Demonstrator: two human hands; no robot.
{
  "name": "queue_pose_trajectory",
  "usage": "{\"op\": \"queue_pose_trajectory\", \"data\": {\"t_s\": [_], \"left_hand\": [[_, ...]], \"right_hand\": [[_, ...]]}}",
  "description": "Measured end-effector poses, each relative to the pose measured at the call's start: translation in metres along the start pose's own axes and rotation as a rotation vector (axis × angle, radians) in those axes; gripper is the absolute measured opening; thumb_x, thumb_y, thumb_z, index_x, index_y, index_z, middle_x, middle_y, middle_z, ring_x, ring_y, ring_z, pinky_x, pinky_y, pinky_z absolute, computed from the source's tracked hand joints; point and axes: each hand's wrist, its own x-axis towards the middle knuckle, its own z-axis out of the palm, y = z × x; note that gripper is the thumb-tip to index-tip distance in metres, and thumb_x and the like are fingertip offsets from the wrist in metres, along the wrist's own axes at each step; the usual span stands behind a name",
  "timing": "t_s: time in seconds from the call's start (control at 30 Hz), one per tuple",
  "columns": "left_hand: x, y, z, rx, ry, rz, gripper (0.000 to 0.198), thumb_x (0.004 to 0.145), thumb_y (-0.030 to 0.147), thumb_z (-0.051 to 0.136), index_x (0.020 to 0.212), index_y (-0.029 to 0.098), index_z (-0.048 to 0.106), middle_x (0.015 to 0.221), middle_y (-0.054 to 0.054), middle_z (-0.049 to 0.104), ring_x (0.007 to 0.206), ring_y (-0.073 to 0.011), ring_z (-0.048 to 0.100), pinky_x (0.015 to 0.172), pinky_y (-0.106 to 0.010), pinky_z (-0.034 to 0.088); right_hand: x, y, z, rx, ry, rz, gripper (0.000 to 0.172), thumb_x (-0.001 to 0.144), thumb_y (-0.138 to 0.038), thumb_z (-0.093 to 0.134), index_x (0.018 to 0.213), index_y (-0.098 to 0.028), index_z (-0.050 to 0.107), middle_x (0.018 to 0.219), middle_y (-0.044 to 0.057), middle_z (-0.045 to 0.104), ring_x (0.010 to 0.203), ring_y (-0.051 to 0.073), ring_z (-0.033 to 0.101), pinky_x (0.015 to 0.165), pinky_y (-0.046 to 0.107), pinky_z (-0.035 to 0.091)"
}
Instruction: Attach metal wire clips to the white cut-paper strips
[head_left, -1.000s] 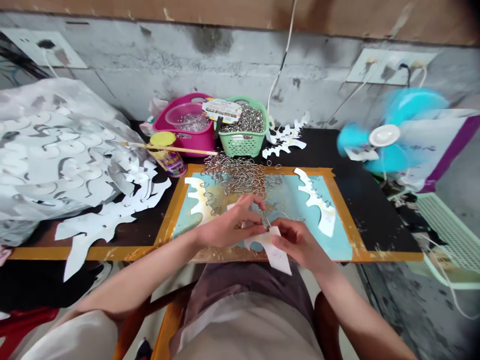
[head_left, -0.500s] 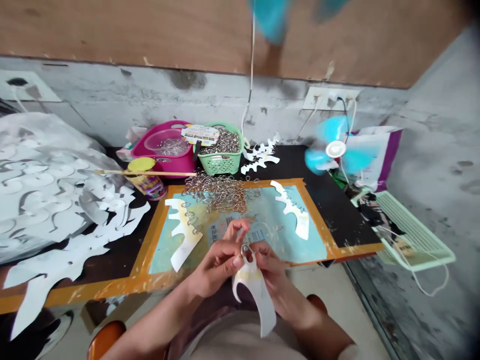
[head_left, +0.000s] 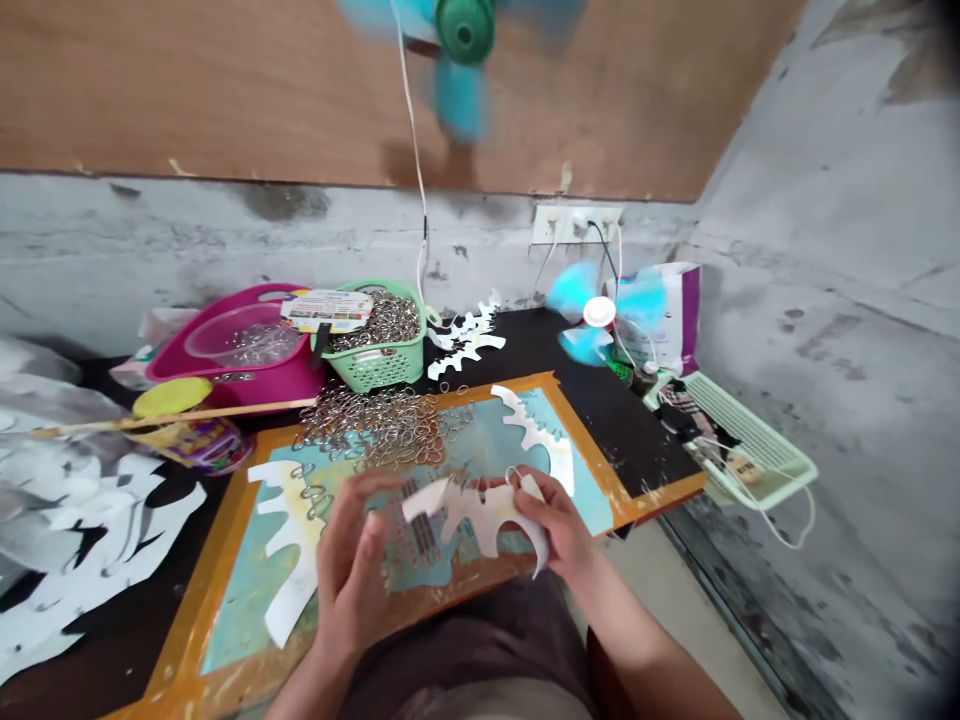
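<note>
My right hand [head_left: 546, 522] grips a white paper cutout [head_left: 472, 512] with a wavy edge, and a small metal ring [head_left: 514, 478] sits at its upper edge. My left hand [head_left: 349, 568] is raised with its fingers apart, just left of the cutout's tip, and holds nothing. Under both hands lies a teal, orange-framed painted board [head_left: 214, 590]. Two more white cutouts [head_left: 281, 540] [head_left: 536, 435] rest on it, one beside my left hand and one beyond my right. A heap of metal rings [head_left: 375, 425] covers the board's far edge.
Behind the board stand a green basket of rings [head_left: 379, 365] and a magenta basin [head_left: 240, 350] holding a clear bowl. A wooden stick [head_left: 180, 417] lies left of them. White cut sheets [head_left: 75, 530] pile at left. A small fan [head_left: 600, 312] spins at far right, beside a green plastic tray [head_left: 742, 440].
My left hand has let go of the ring and cutout and moved left. The cutout now lies crosswise in my right hand. The whole view has swung, with the board shifted lower left.
</note>
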Motion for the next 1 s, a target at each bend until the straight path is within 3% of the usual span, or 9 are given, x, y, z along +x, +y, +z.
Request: {"op": "queue_pose_trajectory", "data": {"t_s": [0.07,0.13,0.23,0.33,0.47,0.7,0.83,0.9,1.0], "left_hand": [[-0.012,-0.004,0.007,-0.103,-0.16,-0.171,0.041,0.092,0.054,0.05,0.083,0.017,0.067,0.076,-0.005,0.063,0.075,-0.0201,0.058,0.069,-0.027,0.045],[-0.021,-0.009,0.021,-0.225,-0.381,-0.361,0.048,0.089,0.057,0.055,0.076,0.014,0.071,0.064,-0.005,0.063,0.065,-0.0185,0.058,0.061,-0.026,0.044],[-0.022,-0.017,0.047,-0.541,-0.292,-0.621,0.056,0.08,0.064,0.063,0.094,0.011,0.074,0.076,-0.01,0.07,0.065,-0.019,0.062,0.057,-0.026,0.046],[-0.007,-0.018,0.064,-0.838,-0.06,-0.746,0.048,0.065,0.057,0.081,0.087,0.015,0.071,0.084,-0.007,0.072,0.069,-0.0194,0.067,0.058,-0.028,0.052],[0.008,-0.016,0.07,-0.915,0.107,-0.671,0.035,0.054,0.033,0.092,0.068,0.014,0.065,0.066,0.001,0.069,0.058,-0.0113,0.062,0.057,-0.021,0.052],[0.004,-0.022,0.067,-0.786,0.042,-0.555,0.029,0.064,0.037,0.088,0.072,0.014,0.073,0.067,-0.002,0.071,0.069,-0.0144,0.066,0.067,-0.022,0.052],[0.003,-0.022,0.066,-0.647,-0.051,-0.511,0.029,0.072,0.041,0.081,0.07,0.013,0.074,0.067,-0.004,0.071,0.067,-0.0162,0.064,0.07,-0.026,0.051],[0.002,-0.019,0.065,-0.579,-0.105,-0.488,0.031,0.075,0.044,0.078,0.071,0.013,0.074,0.068,-0.004,0.071,0.067,-0.0168,0.063,0.069,-0.026,0.05],[0.002,-0.015,0.066,-0.493,-0.129,-0.469,0.039,0.076,0.047,0.075,0.058,0.013,0.068,0.061,-0.003,0.065,0.061,-0.0146,0.057,0.062,-0.024,0.046]], "right_hand": [[0.001,-0.001,-0.011,0.06,0.018,-0.029,0.025,0.078,-0.036,0.078,0.089,-0.023,0.06,0.084,0.002,0.069,0.072,0.018,0.065,0.062,0.025,0.05],[0.001,-0.002,-0.018,0.096,0.023,-0.055,0.024,0.08,-0.036,0.075,0.091,-0.024,0.057,0.092,0.004,0.07,0.083,0.022,0.068,0.067,0.029,0.053],[0.002,-0.001,-0.023,0.105,0.005,-0.086,0.025,0.079,-0.038,0.074,0.09,-0.025,0.055,0.1,0.006,0.07,0.096,0.026,0.067,0.073,0.032,0.053],[0.003,0.001,-0.024,0.088,-0.03,-0.096,0.024,0.079,-0.037,0.074,0.089,-0.024,0.057,0.102,0.007,0.069,0.104,0.028,0.065,0.076,0.033,0.053],[0.003,0.0,-0.029,0.057,-0.055,-0.109,0.02,0.08,-0.033,0.072,0.09,-0.023,0.058,0.1,0.007,0.069,0.105,0.028,0.065,0.081,0.035,0.052],[0.001,-0.01,-0.044,-0.086,-0.076,-0.082,0.026,0.082,-0.035,0.072,0.099,-0.023,0.056,0.094,0.006,0.069,0.088,0.024,0.068,0.074,0.033,0.051],[0.002,-0.032,-0.052,-0.52,-0.144,-0.063,0.048,0.084,-0.036,0.072,0.126,-0.024,0.051,0.106,0.008,0.069,0.095,0.023,0.066,0.077,0.032,0.049],[0.004,-0.043,-0.051,-0.762,-0.166,-0.102,0.046,0.087,-0.033,0.069,0.128,-0.023,0.052,0.111,0.009,0.069,0.102,0.023,0.065,0.084,0.033,0.048],[0.01,-0.052,-0.039,-0.918,-0.185,-0.169,0.038,0.091,-0.031,0.065,0.126,-0.022,0.057,0.115,0.01,0.069,0.107,0.025,0.065,0.09,0.036,0.048]]}}
